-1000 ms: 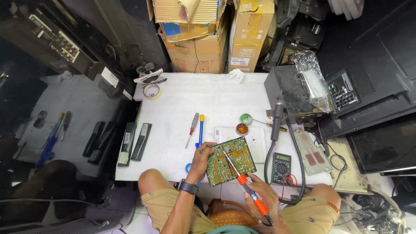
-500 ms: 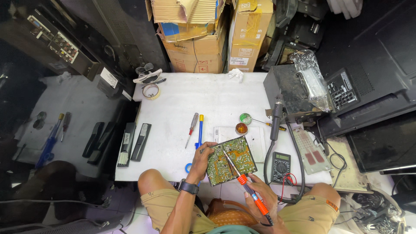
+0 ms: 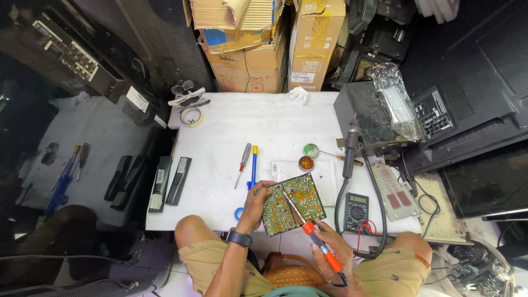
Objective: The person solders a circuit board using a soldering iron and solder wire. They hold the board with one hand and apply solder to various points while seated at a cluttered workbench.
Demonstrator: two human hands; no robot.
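Observation:
A green circuit board [image 3: 294,204] lies tilted at the near edge of the white table [image 3: 275,126]. My left hand [image 3: 254,204] grips the board's left edge; a dark watch is on that wrist. My right hand [image 3: 331,248] holds an orange-handled soldering iron [image 3: 308,230], whose metal tip rests on the upper left part of the board. Just behind the board lies a white sheet [image 3: 325,171].
Two screwdrivers [image 3: 247,163] lie left of the board, two small round tins [image 3: 308,156] behind it. A multimeter [image 3: 356,212] with leads sits right of it, beside a dark box unit [image 3: 373,118]. Remote controls [image 3: 170,180] lie at the table's left edge, tape roll [image 3: 191,116] and cardboard boxes [image 3: 258,44] behind.

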